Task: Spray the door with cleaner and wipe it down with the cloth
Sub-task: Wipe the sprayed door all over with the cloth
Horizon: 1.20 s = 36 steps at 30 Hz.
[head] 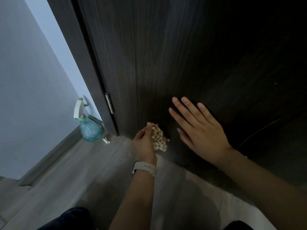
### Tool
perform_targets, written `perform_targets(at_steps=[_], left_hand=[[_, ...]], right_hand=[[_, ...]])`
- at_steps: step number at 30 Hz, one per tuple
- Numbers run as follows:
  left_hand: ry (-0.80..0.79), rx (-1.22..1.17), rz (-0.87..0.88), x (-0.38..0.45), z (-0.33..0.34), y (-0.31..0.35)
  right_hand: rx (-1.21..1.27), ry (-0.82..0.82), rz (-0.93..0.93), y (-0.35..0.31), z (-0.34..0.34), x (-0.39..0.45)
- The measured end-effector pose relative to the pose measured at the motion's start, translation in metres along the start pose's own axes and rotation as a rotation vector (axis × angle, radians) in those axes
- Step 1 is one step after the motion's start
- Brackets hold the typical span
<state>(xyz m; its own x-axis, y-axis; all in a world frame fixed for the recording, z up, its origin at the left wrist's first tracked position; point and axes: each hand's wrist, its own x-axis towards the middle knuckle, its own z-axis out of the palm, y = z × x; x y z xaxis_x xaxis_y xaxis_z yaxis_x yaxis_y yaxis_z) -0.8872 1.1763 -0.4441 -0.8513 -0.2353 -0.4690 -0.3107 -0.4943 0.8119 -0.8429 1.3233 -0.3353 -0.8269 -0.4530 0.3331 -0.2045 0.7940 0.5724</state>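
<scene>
**Wiping low on the door, one hand braced against it**

The spray bottle (90, 125) stands on the floor (69, 176) by the hinge (109, 102) side of the frame, close to the wall (29, 80) and well apart from both hands. Set down there it frees both hands and stays within reach, which suggests the spraying, at least for this low stretch, is done and the wiping is under way.

The left hand (144, 140) holds the cloth (158, 136), a pale bunched rag, near the bottom edge of the dark door (166, 55). Its fingers (148, 126) are curled round the bundle, the wrist is bent and the forearm reaches up from below; a white watch (145, 168) sits on that wrist. The cloth appears to lie against the door, though the shadow there makes contact hard to confirm.

The right hand (199, 128) lies flat on the door just to the right of the cloth, palm down, its fingers (178, 105) straight and spread, holding nothing. It looks like a brace, steadying the person and perhaps keeping the door from swinging under the wiping pressure. The right forearm runs in from the lower right with a thin bracelet (232, 161) at the wrist.
</scene>
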Motion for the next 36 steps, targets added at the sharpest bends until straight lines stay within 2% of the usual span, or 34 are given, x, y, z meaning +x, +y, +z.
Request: perform_targets(at_steps=[3,7,11,15,21,29,32,36], left_hand=[[-0.016,-0.047,0.021,-0.008,0.003,-0.007],[0.116,0.031,0.095,0.001,0.008,-0.006],[0.181,0.094,0.022,0.018,-0.001,-0.007],[0.104,0.115,0.039,0.015,-0.002,0.000],[-0.044,0.103,0.277,-0.014,0.017,0.057],[-0.199,0.032,0.454,-0.048,0.059,0.174],[-0.185,0.017,0.503,-0.054,0.065,0.181],[-0.075,-0.026,0.488,-0.050,0.064,0.155]], right_hand=[[0.020,0.020,-0.002,0.000,0.001,-0.001],[0.029,0.035,-0.011,0.000,0.003,-0.002],[0.025,0.043,-0.004,0.000,0.003,-0.001],[0.044,0.024,-0.002,0.001,-0.001,0.000],[0.141,-0.009,-0.023,0.013,-0.024,-0.003],[0.207,0.263,0.233,0.065,-0.091,0.024],[0.194,0.258,0.259,0.072,-0.096,0.028],[0.124,0.224,0.269,0.070,-0.091,0.026]])
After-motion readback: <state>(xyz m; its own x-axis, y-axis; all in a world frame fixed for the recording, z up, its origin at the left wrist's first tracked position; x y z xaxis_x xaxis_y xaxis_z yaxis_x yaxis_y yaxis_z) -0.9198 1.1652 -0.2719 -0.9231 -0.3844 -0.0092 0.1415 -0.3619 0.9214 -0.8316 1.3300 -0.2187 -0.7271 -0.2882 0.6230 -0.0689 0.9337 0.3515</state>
